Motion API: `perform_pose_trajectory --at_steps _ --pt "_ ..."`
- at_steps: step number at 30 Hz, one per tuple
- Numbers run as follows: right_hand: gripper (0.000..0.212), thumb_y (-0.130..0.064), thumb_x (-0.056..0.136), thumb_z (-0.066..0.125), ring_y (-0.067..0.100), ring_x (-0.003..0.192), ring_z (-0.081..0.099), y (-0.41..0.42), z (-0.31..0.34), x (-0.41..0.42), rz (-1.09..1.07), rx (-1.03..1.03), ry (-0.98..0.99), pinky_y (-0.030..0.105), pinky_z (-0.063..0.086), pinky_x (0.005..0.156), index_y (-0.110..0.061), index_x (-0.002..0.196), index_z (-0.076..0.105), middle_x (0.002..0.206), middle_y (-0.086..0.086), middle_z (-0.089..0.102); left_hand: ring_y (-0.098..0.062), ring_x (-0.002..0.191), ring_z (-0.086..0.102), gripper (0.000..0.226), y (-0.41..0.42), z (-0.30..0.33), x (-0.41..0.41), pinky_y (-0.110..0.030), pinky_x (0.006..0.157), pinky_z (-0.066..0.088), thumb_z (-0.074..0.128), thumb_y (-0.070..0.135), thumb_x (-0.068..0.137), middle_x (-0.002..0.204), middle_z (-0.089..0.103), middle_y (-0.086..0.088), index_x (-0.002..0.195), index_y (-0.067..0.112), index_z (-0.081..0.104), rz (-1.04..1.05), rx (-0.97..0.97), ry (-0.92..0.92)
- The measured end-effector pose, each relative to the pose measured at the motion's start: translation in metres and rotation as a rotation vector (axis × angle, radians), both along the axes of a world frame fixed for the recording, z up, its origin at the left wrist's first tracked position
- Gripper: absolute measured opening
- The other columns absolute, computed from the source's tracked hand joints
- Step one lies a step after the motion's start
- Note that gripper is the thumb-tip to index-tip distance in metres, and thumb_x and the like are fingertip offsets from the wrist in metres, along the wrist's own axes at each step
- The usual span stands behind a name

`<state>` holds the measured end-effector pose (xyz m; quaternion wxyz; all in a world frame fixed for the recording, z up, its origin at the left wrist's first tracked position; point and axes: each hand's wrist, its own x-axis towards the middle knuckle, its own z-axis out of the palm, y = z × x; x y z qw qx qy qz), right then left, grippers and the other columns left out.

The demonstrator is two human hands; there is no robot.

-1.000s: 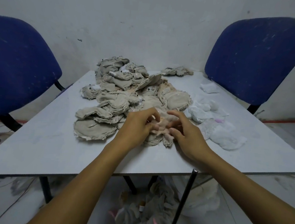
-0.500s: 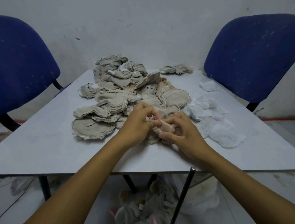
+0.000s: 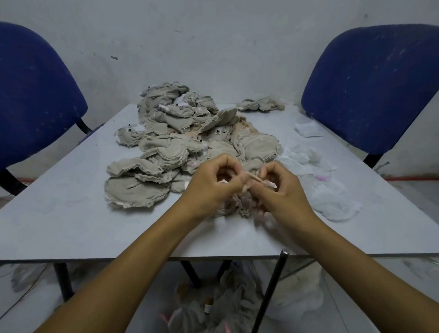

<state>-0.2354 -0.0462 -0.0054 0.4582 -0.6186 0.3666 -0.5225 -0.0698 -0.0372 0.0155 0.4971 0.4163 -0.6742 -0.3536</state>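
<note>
A small beige fabric piece (image 3: 252, 178) is being pinched between the left hand (image 3: 211, 185) and right hand (image 3: 284, 191), just above the table (image 3: 51, 218).

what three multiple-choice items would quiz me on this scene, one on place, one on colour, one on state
1. Where is the white fabric pile from the beige pile? A) right B) left C) beneath
2. Colour of the chairs? A) red B) blue C) green
3. What are the left hand and right hand doing? A) lying flat B) pinching a small beige fabric piece C) holding scissors
Answers: 1 A, it lies on the table's right side; 2 B, both backs are blue; 3 B, both hands pinch it.
</note>
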Motion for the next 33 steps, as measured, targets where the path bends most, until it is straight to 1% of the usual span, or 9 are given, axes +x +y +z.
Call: perform_pose_trajectory --at_steps 5,11,15,19,23,26,29,31,33 --pt "0.020 0.007 0.084 0.061 0.017 0.044 0.053 0.002 -0.001 0.005 -0.051 -0.015 0.101 0.027 0.045 0.041 -0.012 0.085 0.054 0.061 0.001 0.054 -0.009 0.064 0.047 0.017 0.010 -0.007 -0.004 -0.019 0.059 0.038 0.067 -0.007 0.076 0.073 0.059 0.000 0.084 0.008 0.065 0.199 -0.515 -0.454" --pt "0.025 -0.006 0.083 0.066 0.002 0.051 0.045 0.006 -0.007 0.008 -0.302 -0.175 0.270 0.017 0.039 0.048 -0.029 0.084 0.056 0.059 -0.013 0.054 -0.003 0.074 0.052 0.020 0.006 -0.015 -0.008 -0.014 0.064 0.042 0.070 0.010 0.088 0.088 0.057 -0.005 0.098 0.026 0.061 0.115 -0.155 -0.225" --pt "0.025 0.008 0.088 0.061 0.019 0.064 0.065 0.009 -0.002 0.006 0.026 0.126 -0.117 0.027 0.054 0.053 -0.017 0.089 0.058 0.087 0.016 0.059 -0.006 0.076 0.059 0.016 0.002 -0.015 -0.001 -0.019 0.068 0.045 0.073 0.011 0.087 0.084 0.064 0.003 0.084 0.021 0.061 0.012 -0.086 -0.140" --pt "0.028 -0.001 0.069 0.055 0.026 0.078 0.063 0.008 0.003 0.001 0.206 0.318 -0.333 0.037 0.054 0.063 -0.019 0.088 0.066 0.105 0.014 0.056 -0.002 0.061 0.050 0.018 -0.002 -0.014 0.005 -0.020 0.062 0.040 0.072 0.011 0.087 0.064 0.057 0.012 0.077 0.019 0.058 0.109 -0.092 -0.203" --pt "0.027 -0.008 0.093 0.055 -0.003 0.080 0.060 -0.002 0.005 -0.011 -0.264 -0.069 0.344 0.013 0.049 0.070 -0.027 0.109 0.063 0.123 0.007 0.049 -0.018 0.064 0.058 0.018 0.003 -0.007 0.014 -0.025 0.056 0.045 0.057 0.022 0.098 0.075 0.069 -0.002 0.084 0.016 0.068 -0.316 0.207 -0.044" --pt "0.047 -0.020 0.096 0.059 0.016 0.098 0.059 -0.011 -0.003 -0.016 -0.275 -0.127 0.773 0.027 0.045 0.089 -0.024 0.141 0.044 0.130 0.007 0.050 -0.013 0.069 0.063 0.035 0.006 -0.009 0.011 -0.021 0.059 0.045 0.046 0.035 0.102 0.080 0.071 -0.008 0.092 0.015 0.073 -0.291 0.173 -0.161" --pt "0.042 -0.021 0.093 0.065 0.019 0.081 0.062 -0.014 -0.009 -0.011 -0.267 -0.091 0.750 0.035 0.050 0.073 -0.025 0.131 0.047 0.092 0.006 0.067 -0.013 0.071 0.061 0.020 0.000 -0.015 0.012 -0.031 0.065 0.050 0.055 0.027 0.100 0.079 0.070 0.002 0.086 0.022 0.069 0.009 0.000 -0.387" --pt "0.007 -0.018 0.091 0.064 0.015 0.065 0.056 -0.017 -0.010 -0.010 -0.296 -0.094 0.746 0.032 0.042 0.061 -0.018 0.097 0.059 0.071 0.004 0.063 -0.016 0.079 0.061 0.013 -0.002 -0.018 0.013 -0.033 0.072 0.050 0.058 0.026 0.098 0.083 0.067 0.002 0.088 0.022 0.065 0.099 0.042 -0.496" --pt "0.018 -0.013 0.091 0.058 0.012 0.054 0.049 -0.020 -0.008 -0.011 -0.326 -0.031 0.589 0.030 0.038 0.058 -0.011 0.074 0.061 0.061 0.003 0.058 -0.016 0.085 0.058 0.007 -0.004 -0.020 0.014 -0.029 0.073 0.046 0.059 0.023 0.095 0.090 0.064 0.002 0.091 0.019 0.063 0.169 0.043 -0.613"
